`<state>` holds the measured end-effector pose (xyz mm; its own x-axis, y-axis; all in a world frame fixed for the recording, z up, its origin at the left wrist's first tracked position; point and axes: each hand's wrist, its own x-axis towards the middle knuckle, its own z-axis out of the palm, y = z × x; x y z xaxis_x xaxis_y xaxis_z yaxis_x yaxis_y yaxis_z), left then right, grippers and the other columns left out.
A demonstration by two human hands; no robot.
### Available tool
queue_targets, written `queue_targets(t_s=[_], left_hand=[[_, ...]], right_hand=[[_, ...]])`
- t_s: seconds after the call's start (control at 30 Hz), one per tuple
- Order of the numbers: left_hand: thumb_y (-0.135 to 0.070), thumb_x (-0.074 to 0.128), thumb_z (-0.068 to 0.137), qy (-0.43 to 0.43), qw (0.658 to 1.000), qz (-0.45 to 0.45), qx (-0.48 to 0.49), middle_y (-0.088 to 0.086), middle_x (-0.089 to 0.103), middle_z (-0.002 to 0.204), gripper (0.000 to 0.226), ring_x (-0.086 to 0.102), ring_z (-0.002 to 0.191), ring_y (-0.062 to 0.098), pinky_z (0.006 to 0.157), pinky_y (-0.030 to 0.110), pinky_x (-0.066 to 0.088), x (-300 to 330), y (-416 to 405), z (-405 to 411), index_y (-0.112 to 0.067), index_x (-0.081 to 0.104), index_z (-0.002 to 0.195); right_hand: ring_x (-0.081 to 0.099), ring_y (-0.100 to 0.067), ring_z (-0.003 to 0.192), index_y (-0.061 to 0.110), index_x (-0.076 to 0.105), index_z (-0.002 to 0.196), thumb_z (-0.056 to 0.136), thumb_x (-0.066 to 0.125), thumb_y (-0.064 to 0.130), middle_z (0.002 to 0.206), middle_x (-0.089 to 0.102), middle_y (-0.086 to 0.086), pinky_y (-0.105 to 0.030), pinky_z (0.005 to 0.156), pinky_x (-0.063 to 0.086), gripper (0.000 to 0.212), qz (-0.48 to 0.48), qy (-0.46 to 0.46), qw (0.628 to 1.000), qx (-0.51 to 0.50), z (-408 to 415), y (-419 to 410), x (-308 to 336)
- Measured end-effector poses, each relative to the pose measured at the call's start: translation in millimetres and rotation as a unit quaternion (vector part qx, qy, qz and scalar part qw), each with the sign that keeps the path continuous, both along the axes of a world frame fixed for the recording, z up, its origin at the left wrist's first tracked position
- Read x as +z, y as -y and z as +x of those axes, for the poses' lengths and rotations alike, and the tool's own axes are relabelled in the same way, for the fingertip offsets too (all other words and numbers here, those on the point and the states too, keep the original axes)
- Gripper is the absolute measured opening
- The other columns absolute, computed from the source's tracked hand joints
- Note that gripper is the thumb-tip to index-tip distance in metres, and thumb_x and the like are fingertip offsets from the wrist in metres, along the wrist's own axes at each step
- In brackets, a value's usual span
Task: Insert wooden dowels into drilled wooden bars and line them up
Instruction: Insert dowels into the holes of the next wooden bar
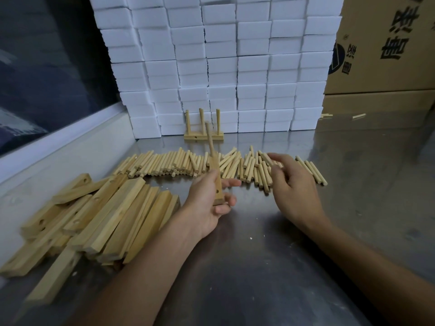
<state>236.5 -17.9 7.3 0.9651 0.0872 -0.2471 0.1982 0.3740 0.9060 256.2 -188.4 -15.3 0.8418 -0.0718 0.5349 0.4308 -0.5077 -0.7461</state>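
My left hand [208,198] grips a drilled wooden bar [217,182] held end-on, with one dowel [209,140] standing up from its far end. My right hand [290,182] hovers over the right part of the row of loose dowels [179,164], fingers spread and holding nothing. A finished bar with three upright dowels [203,137] stands at the back against the white blocks. A pile of drilled bars [94,217] lies at the left.
A wall of stacked white foam blocks [219,62] closes the back of the steel table [259,255]. Cardboard boxes [381,55] stand at the back right, with a few stray dowels [359,116] near them. A white ledge [58,149] runs along the left.
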Motion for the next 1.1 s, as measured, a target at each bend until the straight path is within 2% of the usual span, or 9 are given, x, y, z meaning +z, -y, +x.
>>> queue_targets(t_s=[0.07,0.2,0.3,0.4,0.47,0.63,0.73,0.93,1.1], left_hand=[[-0.023,0.037,0.106,0.0,1.0,0.011,-0.002,0.016,0.067,0.091,0.022,0.044,0.038,0.014,0.028,0.017,0.019,-0.7,3.0,0.1,-0.006,0.048,0.116],[-0.018,0.04,0.105,0.005,1.0,-0.012,-0.014,0.013,0.059,0.084,0.019,0.042,0.039,0.013,0.032,0.016,0.017,-2.3,6.9,-1.3,-0.005,0.05,0.115],[-0.014,0.041,0.103,0.011,0.999,-0.03,-0.036,0.01,0.057,0.078,0.016,0.043,0.042,0.014,0.033,0.016,0.018,-2.4,6.8,-3.3,-0.006,0.052,0.112],[-0.011,0.04,0.103,0.022,0.998,-0.019,-0.054,0.009,0.058,0.078,0.016,0.046,0.045,0.015,0.033,0.016,0.021,-3.6,7.4,-3.2,-0.007,0.055,0.108],[-0.011,0.04,0.104,0.031,0.997,-0.004,-0.065,0.008,0.058,0.078,0.017,0.046,0.045,0.015,0.033,0.015,0.022,-4.7,9.2,-3.0,-0.007,0.056,0.106],[-0.01,0.038,0.104,0.056,0.994,0.028,-0.089,0.007,0.056,0.079,0.022,0.045,0.044,0.013,0.032,0.014,0.023,-8.1,10.5,-1.5,-0.007,0.06,0.106],[-0.01,0.037,0.104,0.063,0.992,0.045,-0.094,0.007,0.056,0.08,0.024,0.045,0.044,0.013,0.032,0.014,0.022,-9.6,10.6,-0.8,-0.007,0.061,0.11],[-0.011,0.04,0.104,0.075,0.99,0.075,-0.096,0.002,0.055,0.077,0.027,0.044,0.045,0.012,0.032,0.016,0.021,-13.6,13.1,-1.3,-0.014,0.064,0.115],[-0.014,0.042,0.104,0.083,0.99,0.084,-0.083,0.002,0.054,0.077,0.021,0.044,0.044,0.01,0.032,0.017,0.022,-15.2,14.6,-0.4,-0.012,0.063,0.108]], right_hand=[[0.047,-0.002,0.049,0.028,0.055,0.114,0.1,0.049,0.018,0.056,0.054,0.009,-0.018,0.048,0.037,0.017,0.033,-0.02,0.999,0.018,0.9,-0.9,-1.0],[0.061,-0.006,0.056,0.017,0.068,0.105,0.097,0.057,0.011,0.071,0.07,0.002,-0.017,0.049,0.045,0.014,0.127,-0.074,0.987,0.068,0.6,-1.6,0.6],[0.066,-0.015,0.058,0.015,0.069,0.103,0.099,0.06,0.016,0.081,0.074,-0.003,-0.023,0.047,0.047,0.01,0.226,-0.104,0.961,0.12,-1.1,-2.0,3.9],[0.068,-0.016,0.065,0.014,0.073,0.097,0.096,0.063,0.024,0.089,0.076,-0.006,-0.025,0.053,0.051,0.015,0.283,-0.101,0.943,0.142,-3.1,-4.6,8.0],[0.071,-0.018,0.071,0.011,0.074,0.095,0.095,0.064,0.023,0.088,0.077,-0.007,-0.025,0.056,0.053,0.016,0.308,-0.112,0.933,0.152,-4.1,-6.3,11.7],[0.072,-0.021,0.073,0.003,0.07,0.098,0.096,0.062,0.014,0.085,0.077,-0.008,-0.023,0.056,0.052,0.014,0.267,-0.111,0.938,0.19,-10.0,-11.6,14.3],[0.072,-0.024,0.074,0.002,0.07,0.101,0.095,0.062,0.012,0.085,0.076,-0.006,-0.025,0.056,0.053,0.013,0.204,-0.088,0.957,0.185,-12.2,-13.3,12.7],[0.07,-0.012,0.07,0.013,0.073,0.092,0.095,0.064,0.015,0.084,0.074,0.001,-0.017,0.06,0.053,0.01,0.098,-0.032,0.985,0.141,-10.1,-14.1,15.0],[0.069,-0.006,0.073,0.01,0.075,0.089,0.094,0.066,0.016,0.078,0.072,0.009,-0.021,0.07,0.056,0.013,-0.004,0.023,0.994,0.106,-8.0,-19.2,21.6]])
